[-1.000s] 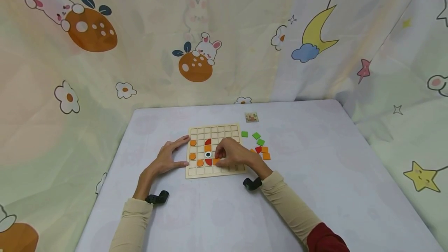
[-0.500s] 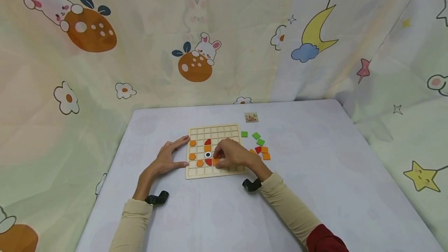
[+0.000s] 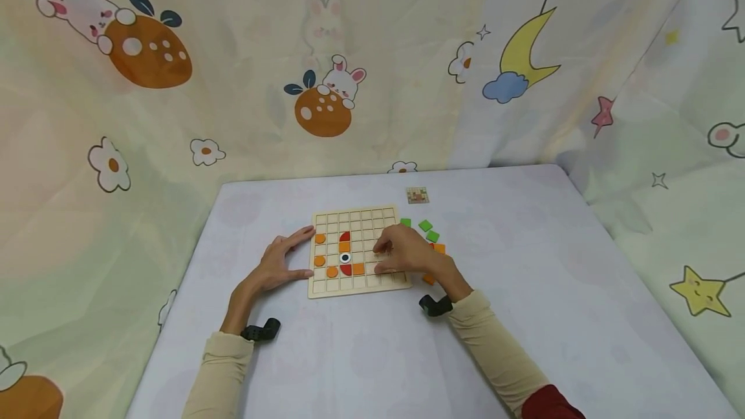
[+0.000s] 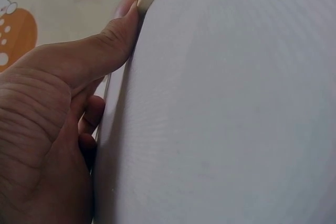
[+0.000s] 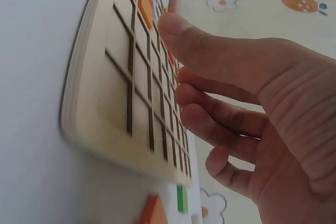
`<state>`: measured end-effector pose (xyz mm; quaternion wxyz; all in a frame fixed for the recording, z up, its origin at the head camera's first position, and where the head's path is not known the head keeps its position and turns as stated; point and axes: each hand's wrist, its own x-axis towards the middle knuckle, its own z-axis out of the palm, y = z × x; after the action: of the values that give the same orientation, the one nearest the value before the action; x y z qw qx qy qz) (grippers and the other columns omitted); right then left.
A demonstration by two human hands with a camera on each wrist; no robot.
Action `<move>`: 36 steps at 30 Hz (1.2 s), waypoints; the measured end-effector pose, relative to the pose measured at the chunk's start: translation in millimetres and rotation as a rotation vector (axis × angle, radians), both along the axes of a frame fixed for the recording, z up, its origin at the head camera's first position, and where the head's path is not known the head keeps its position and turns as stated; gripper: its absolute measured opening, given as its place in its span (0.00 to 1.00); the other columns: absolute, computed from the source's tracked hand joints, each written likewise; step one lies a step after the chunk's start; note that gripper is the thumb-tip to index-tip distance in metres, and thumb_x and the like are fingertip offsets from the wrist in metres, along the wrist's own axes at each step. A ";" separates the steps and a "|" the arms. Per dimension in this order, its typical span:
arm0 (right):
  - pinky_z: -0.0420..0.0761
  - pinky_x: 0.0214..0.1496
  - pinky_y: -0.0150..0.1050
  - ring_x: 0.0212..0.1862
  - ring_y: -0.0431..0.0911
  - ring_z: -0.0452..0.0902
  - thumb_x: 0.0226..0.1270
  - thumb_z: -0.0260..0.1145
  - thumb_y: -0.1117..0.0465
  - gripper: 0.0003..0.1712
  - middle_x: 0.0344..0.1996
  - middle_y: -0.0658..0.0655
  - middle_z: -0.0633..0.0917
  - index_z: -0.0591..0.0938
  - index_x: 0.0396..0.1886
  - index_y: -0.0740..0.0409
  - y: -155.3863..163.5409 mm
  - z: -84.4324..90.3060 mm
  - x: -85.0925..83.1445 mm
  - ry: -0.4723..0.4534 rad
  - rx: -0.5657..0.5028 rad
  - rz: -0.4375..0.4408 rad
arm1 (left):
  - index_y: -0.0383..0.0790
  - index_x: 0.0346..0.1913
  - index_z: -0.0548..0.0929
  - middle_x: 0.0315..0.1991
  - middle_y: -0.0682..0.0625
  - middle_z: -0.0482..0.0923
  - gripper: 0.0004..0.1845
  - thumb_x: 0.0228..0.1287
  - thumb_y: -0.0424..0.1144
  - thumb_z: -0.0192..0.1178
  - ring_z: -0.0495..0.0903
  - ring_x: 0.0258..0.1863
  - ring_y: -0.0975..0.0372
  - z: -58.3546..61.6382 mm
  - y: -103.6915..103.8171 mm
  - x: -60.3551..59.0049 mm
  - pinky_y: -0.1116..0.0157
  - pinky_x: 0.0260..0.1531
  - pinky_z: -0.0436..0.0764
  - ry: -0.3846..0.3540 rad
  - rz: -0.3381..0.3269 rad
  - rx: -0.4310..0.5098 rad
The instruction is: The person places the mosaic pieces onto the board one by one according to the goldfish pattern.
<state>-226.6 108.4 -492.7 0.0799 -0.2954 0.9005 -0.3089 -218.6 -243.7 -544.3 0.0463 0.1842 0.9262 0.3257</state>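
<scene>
Head view: wooden grid board between relaxed hands, left touching its edge, right empty above.

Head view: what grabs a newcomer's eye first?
The wooden grid board at the middle of the table, with orange and red pieces and one black-and-white ring set in its left half. The left hand rests against the board's left edge; the right hand hangs over its right side, fingers loosely curled, holding nothing that shows. Loose green and orange tiles lie just right of the board, and a cartoon rabbit curtain fills the background.
</scene>
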 end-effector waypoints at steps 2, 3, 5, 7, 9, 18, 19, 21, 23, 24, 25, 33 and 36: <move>0.78 0.44 0.38 0.39 0.45 0.79 0.47 0.84 0.53 0.23 0.38 0.52 0.89 0.90 0.42 0.58 10.2 1.3 0.8 -0.009 -0.015 -0.022 | 0.57 0.77 0.64 0.80 0.58 0.57 0.53 0.47 0.59 0.78 0.63 0.50 0.59 0.3 0.5 0.4 0.57 0.48 0.61 -0.002 0.000 -0.005; 0.78 0.44 0.39 0.40 0.46 0.80 0.46 0.84 0.54 0.23 0.38 0.53 0.89 0.90 0.42 0.59 15.4 2.2 1.2 -0.014 -0.027 -0.031 | 0.57 0.77 0.64 0.80 0.58 0.57 0.53 0.47 0.59 0.78 0.63 0.50 0.59 0.4 0.7 0.7 0.57 0.48 0.61 -0.004 0.002 -0.005; 0.79 0.43 0.39 0.40 0.48 0.81 0.46 0.85 0.55 0.23 0.38 0.54 0.90 0.90 0.42 0.60 26.0 3.9 1.8 -0.020 -0.042 -0.047 | 0.58 0.77 0.64 0.80 0.58 0.57 0.53 0.47 0.59 0.78 0.63 0.50 0.59 0.7 0.8 1.3 0.56 0.49 0.61 -0.007 0.008 -0.002; 0.79 0.43 0.39 0.39 0.49 0.81 0.46 0.85 0.55 0.24 0.39 0.55 0.90 0.90 0.42 0.61 36.1 5.2 2.7 -0.034 -0.048 -0.071 | 0.57 0.77 0.64 0.80 0.58 0.57 0.53 0.47 0.59 0.78 0.63 0.50 0.58 0.9 0.7 1.7 0.56 0.49 0.61 -0.007 0.012 0.002; 0.79 0.42 0.40 0.39 0.50 0.82 0.46 0.85 0.56 0.23 0.38 0.56 0.90 0.89 0.41 0.61 45.4 5.9 3.3 -0.029 -0.051 -0.086 | 0.57 0.77 0.64 0.80 0.58 0.57 0.53 0.47 0.58 0.78 0.63 0.50 0.58 0.7 0.2 2.0 0.56 0.49 0.61 -0.005 0.015 0.003; 0.76 0.36 0.37 0.33 0.47 0.78 0.48 0.83 0.57 0.17 0.32 0.54 0.88 0.90 0.37 0.59 70.6 5.8 3.7 0.001 0.007 -0.166 | 0.57 0.77 0.64 0.80 0.58 0.57 0.53 0.47 0.59 0.78 0.63 0.50 0.59 0.6 -1.0 2.0 0.57 0.48 0.62 -0.006 0.016 0.009; 0.76 0.37 0.37 0.33 0.46 0.78 0.48 0.83 0.57 0.18 0.31 0.54 0.88 0.90 0.37 0.59 72.4 5.3 3.7 0.004 0.017 -0.174 | 0.57 0.77 0.64 0.80 0.58 0.57 0.53 0.46 0.60 0.78 0.63 0.50 0.59 0.6 -0.8 1.9 0.57 0.48 0.62 -0.006 0.018 0.005; 0.77 0.37 0.38 0.33 0.45 0.77 0.47 0.84 0.55 0.19 0.30 0.53 0.87 0.90 0.37 0.59 75.0 4.2 3.8 0.010 0.041 -0.192 | 0.58 0.77 0.64 0.80 0.58 0.57 0.53 0.46 0.60 0.78 0.63 0.50 0.59 0.5 -0.5 1.6 0.57 0.48 0.62 -0.005 0.020 0.001; 0.76 0.38 0.38 0.33 0.44 0.76 0.46 0.84 0.54 0.19 0.29 0.52 0.86 0.89 0.35 0.58 76.5 1.9 3.8 0.019 0.069 -0.209 | 0.58 0.77 0.64 0.80 0.58 0.57 0.53 0.46 0.60 0.78 0.63 0.50 0.59 -0.2 -0.6 1.5 0.57 0.47 0.62 -0.007 0.022 0.002; 0.76 0.38 0.38 0.32 0.43 0.75 0.46 0.85 0.53 0.19 0.28 0.51 0.86 0.89 0.34 0.57 76.7 0.7 3.7 0.027 0.079 -0.213 | 0.58 0.77 0.64 0.80 0.58 0.57 0.54 0.46 0.60 0.78 0.63 0.50 0.59 -0.6 -0.6 1.5 0.56 0.47 0.62 -0.006 0.021 0.003; 0.76 0.39 0.38 0.32 0.43 0.75 0.46 0.84 0.52 0.19 0.28 0.51 0.85 0.89 0.34 0.57 76.7 -0.3 3.6 0.032 0.084 -0.212 | 0.58 0.77 0.64 0.80 0.58 0.57 0.54 0.46 0.59 0.78 0.63 0.50 0.59 -1.2 -0.7 1.5 0.56 0.47 0.62 -0.004 0.020 0.000; 0.71 0.37 0.38 0.28 0.42 0.72 0.49 0.82 0.50 0.16 0.21 0.48 0.81 0.87 0.29 0.55 71.5 -4.8 2.6 0.095 0.158 -0.198 | 0.59 0.77 0.64 0.80 0.59 0.57 0.53 0.46 0.61 0.77 0.63 0.48 0.61 -3.0 -2.1 -0.8 0.58 0.47 0.62 0.009 -0.004 0.004; 0.72 0.35 0.37 0.26 0.41 0.72 0.50 0.82 0.52 0.14 0.19 0.47 0.80 0.87 0.29 0.54 69.1 -5.2 2.5 0.096 0.174 -0.195 | 0.57 0.77 0.65 0.80 0.58 0.57 0.53 0.46 0.60 0.78 0.63 0.48 0.60 -1.3 -2.5 -1.1 0.58 0.48 0.61 0.011 -0.019 0.015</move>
<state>-224.1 177.6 -497.8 0.0315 -0.2129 0.9511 -0.2215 -219.8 -246.3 -545.6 0.0427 0.1953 0.9222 0.3310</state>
